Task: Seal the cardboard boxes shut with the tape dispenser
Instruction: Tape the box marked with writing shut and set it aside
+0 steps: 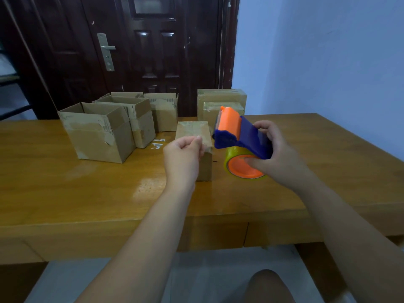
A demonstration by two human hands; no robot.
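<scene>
A small closed cardboard box [192, 131] stands at the middle of the wooden table [65, 193], its top covered with clear tape. My left hand [183, 153] pinches the tape's free end at the box's near top edge. My right hand [275, 154] holds the blue and orange tape dispenser [238, 136] in the air just right of the box, thumb inside the orange core of the yellowish tape roll [244, 169]. The dispenser's orange front points toward the box.
Several open cardboard boxes [98, 132] stand at the table's back left, and two taped boxes [220, 99] are stacked at the back centre. A dark door [153, 51] is behind the table. A knee [269, 285] shows below the front edge.
</scene>
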